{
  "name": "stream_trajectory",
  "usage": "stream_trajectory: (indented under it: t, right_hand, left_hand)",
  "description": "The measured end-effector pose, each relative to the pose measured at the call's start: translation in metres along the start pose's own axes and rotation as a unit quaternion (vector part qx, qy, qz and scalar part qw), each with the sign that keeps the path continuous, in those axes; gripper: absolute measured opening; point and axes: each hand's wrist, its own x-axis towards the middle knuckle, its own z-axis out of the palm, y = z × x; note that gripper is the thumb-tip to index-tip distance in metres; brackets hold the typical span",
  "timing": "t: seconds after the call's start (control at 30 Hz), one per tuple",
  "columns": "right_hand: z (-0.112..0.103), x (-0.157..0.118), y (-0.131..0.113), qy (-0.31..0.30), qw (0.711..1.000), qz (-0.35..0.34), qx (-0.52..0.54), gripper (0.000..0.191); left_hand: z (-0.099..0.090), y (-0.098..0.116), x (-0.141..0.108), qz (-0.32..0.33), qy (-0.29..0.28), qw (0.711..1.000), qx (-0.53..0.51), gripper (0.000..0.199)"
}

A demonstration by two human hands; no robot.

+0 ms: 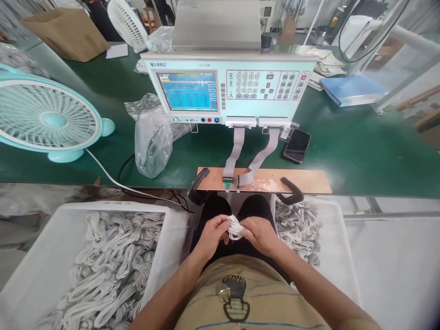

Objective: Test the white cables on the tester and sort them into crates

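Note:
A coiled white cable (235,228) is held between my two hands, above my lap and just short of the table's front edge. My left hand (215,234) has its fingers closed on the left side of the coil. On the right side, my right hand (260,233) grips the same bundle with thumb and fingers. Beyond them, two grey ribbon cables (252,168) run from the tester (230,89) down to small connectors (227,183) on a copper-coloured board (305,179) at the table edge. The cable's ends are hidden by my fingers.
White bins stand on both sides: the left bin (168,238) and the right bin (345,247), each with many coiled cables. Black clamps (197,187) hold the board. A turquoise fan (51,117), plastic bag (153,142), phone (297,145) and blue folder (355,89) sit on the green table (347,142).

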Motion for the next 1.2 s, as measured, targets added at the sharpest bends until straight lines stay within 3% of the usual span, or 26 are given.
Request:
stream_trajectory:
  t: [0.2,0.33,0.47,0.63,0.77,0.93,1.07,1.13,1.2]
  right_hand:
    - [0.007,0.012,-0.009,-0.001,0.998,-0.032,-0.05,0.026]
    - [0.009,0.019,-0.014,0.003,0.999,-0.041,-0.035,0.025]
    - [0.014,0.025,-0.01,0.058,0.997,-0.043,-0.029,0.02]
    - [0.021,0.043,-0.002,0.174,0.972,0.068,0.141,0.019]
    - [0.022,0.058,0.001,0.211,0.938,0.129,0.244,0.021]
    - [0.019,0.063,0.005,0.22,0.929,0.162,0.248,0.022]
    - [0.015,0.064,0.008,0.217,0.926,0.159,0.265,0.02]
    - [0.013,0.064,0.008,0.205,0.923,0.154,0.286,0.019]
    - [0.011,0.065,0.007,0.19,0.912,0.164,0.323,0.02]
  left_hand:
    - [0.001,0.005,-0.005,0.0,-0.005,1.0,-0.03,0.017]
    - [0.003,0.009,-0.005,0.05,0.019,0.998,0.035,0.013]
    - [0.004,0.011,-0.002,0.062,0.031,0.993,0.092,0.02]
    - [0.008,0.012,0.021,0.089,0.105,0.986,0.093,0.024]
    - [0.014,0.012,0.037,0.142,0.145,0.978,0.055,0.019]
    - [0.012,0.017,0.038,0.06,0.034,0.997,-0.042,0.018]
    - [0.0,0.022,0.035,0.001,-0.061,0.988,-0.14,0.028]
    - [-0.004,0.022,0.035,-0.002,-0.075,0.987,-0.143,0.035]
    - [-0.006,0.021,0.035,0.012,-0.055,0.992,-0.116,0.034]
